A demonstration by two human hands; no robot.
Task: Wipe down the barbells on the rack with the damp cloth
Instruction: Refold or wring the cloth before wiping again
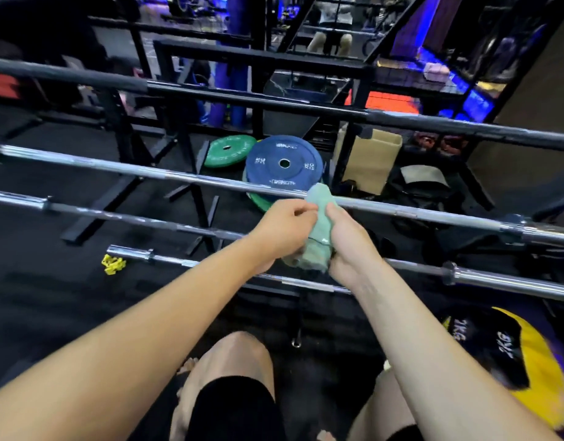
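Both hands grip the green damp cloth (319, 230) — left hand (282, 232) pinching its upper edge, right hand (349, 241) curled round its side. Chrome barbells (147, 173) lie across the black rack (185, 144), the cloth's top touching one. Beyond lie a blue 20 kg plate (284, 163), a green plate (228, 151) and — smallest — a yellow clip (113, 264).

Gym, weights area. Evidence: barbells (210, 181) laid across black steel rack (191, 154); blue 20 kg plate (284, 163) w/ green plate (228, 151) on black floor (51, 297); yellow clips (113, 264).
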